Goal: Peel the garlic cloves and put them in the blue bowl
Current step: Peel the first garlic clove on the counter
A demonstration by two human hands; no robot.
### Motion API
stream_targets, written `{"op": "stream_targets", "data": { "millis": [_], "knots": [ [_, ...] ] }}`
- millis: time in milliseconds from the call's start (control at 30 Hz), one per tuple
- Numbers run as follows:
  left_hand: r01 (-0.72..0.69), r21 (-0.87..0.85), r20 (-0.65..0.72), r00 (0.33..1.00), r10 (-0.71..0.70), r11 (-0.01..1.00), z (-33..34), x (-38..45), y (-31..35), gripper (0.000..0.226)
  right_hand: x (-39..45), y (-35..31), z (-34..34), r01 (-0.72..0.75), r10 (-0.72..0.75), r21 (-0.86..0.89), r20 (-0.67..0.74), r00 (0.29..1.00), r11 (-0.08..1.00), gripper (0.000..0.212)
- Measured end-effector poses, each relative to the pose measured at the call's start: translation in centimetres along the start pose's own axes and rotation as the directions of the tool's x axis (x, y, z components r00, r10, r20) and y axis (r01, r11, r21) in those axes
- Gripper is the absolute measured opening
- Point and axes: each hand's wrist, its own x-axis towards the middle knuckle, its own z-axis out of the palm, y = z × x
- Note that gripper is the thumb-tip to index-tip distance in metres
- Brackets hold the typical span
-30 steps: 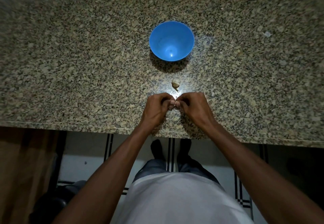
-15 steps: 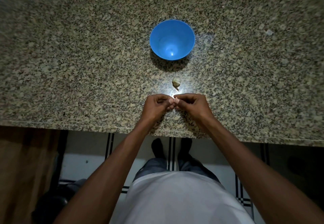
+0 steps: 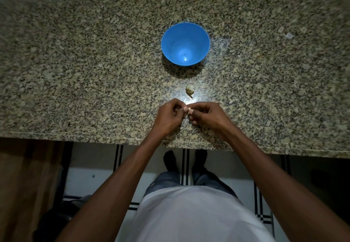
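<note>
A blue bowl (image 3: 185,43) stands on the granite counter (image 3: 75,71), and I see nothing inside it. Between the bowl and my hands lies a small piece of garlic (image 3: 190,90) with its skin on. My left hand (image 3: 168,117) and my right hand (image 3: 206,116) meet fingertip to fingertip just above the counter near its front edge. Together they pinch a small pale garlic clove (image 3: 187,109), most of which is hidden by the fingers.
A small pale scrap (image 3: 289,35) lies on the counter at the far right. The counter's front edge (image 3: 94,135) runs just below my wrists, with tiled floor and my feet beneath. A dark wall strip borders the back.
Both hands stayed together on the clove and shifted their fingers slightly. The bowl and the loose garlic piece have not moved.
</note>
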Motion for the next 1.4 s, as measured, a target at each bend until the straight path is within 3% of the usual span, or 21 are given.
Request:
{"op": "stream_targets", "data": {
  "millis": [167,233,367,633,733,933,1133,1233,1400],
  "knots": [
    [0.064,-0.182,-0.098,0.992,-0.083,0.981,0.6,-0.8,-0.4,0.006,-0.4,0.3,-0.1,-0.052,0.054,0.045,-0.054,0.997,0.998,0.014],
    [0.057,-0.163,-0.122,0.989,-0.078,0.985,0.4,-0.8,-0.6,0.004,-0.5,0.2,-0.3,-0.065,0.071,0.099,-0.059,0.996,0.993,0.015],
    [-0.006,-0.116,-0.091,0.996,-0.005,0.993,0.0,-1.0,-0.6,0.014,-0.6,0.1,-0.6,-0.059,0.068,0.143,-0.058,0.996,0.988,0.017],
    [-0.074,-0.181,-0.035,0.997,0.069,0.981,-0.2,-1.0,0.4,0.021,-0.7,0.0,-0.1,-0.088,0.091,0.225,-0.001,0.996,0.970,0.019],
    [-0.106,-0.156,-0.033,0.994,0.102,0.982,-0.3,-1.0,0.4,0.021,-0.8,-0.1,-0.1,-0.134,0.132,0.305,0.028,0.991,0.943,0.023],
    [-0.225,-0.014,-0.042,0.974,0.225,0.974,-0.6,-1.0,0.3,0.009,-0.8,-0.1,-0.8,-0.167,0.160,0.285,0.048,0.986,0.944,0.024],
    [-0.263,0.077,-0.116,0.956,0.270,0.962,-0.4,-1.0,0.6,0.009,-1.2,-0.1,0.0,-0.090,0.101,0.315,-0.020,0.995,0.945,0.025],
    [-0.156,-0.017,-0.131,0.980,0.153,0.988,-0.1,-0.9,0.7,0.010,-1.1,0.3,0.7,0.033,-0.001,0.201,-0.156,0.988,0.979,0.018],
    [-0.002,-0.250,-0.104,0.994,-0.025,0.968,0.2,-1.2,1.3,0.016,-0.8,0.5,1.2,0.186,-0.252,-0.240,-0.280,0.926,0.953,0.008]
  ]
}}
